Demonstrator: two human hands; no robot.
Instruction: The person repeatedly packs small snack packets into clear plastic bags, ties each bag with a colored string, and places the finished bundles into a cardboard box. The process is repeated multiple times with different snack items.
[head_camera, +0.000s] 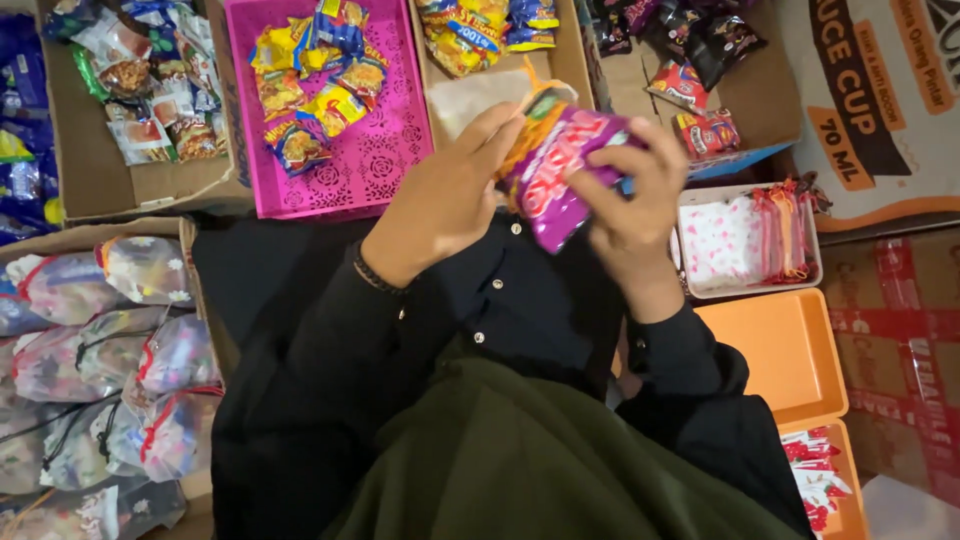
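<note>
A pink perforated plastic tray (385, 160) with yellow snack packets (310, 95) was seen ahead, within easy reach. A glossy purple snack packet (560, 170) was held above the lap, apparently for a better look. It was clamped between the left hand (440, 195) and the right hand (635, 200), fingers closed.

The purple snack packet (562, 170) is partly covered by the left hand (440, 200) and the right hand (632, 205), so its lower end and back cannot be seen. An orange packet (528, 125) behind it shows only as a sliver. The cardboard box (90, 185) at far left, the dark packets (690, 35) at far right and the tied clear bags (100, 370) at near left are cut by the frame edges. The orange tray (790, 355) runs partly under a black sleeve (690, 365).
</note>
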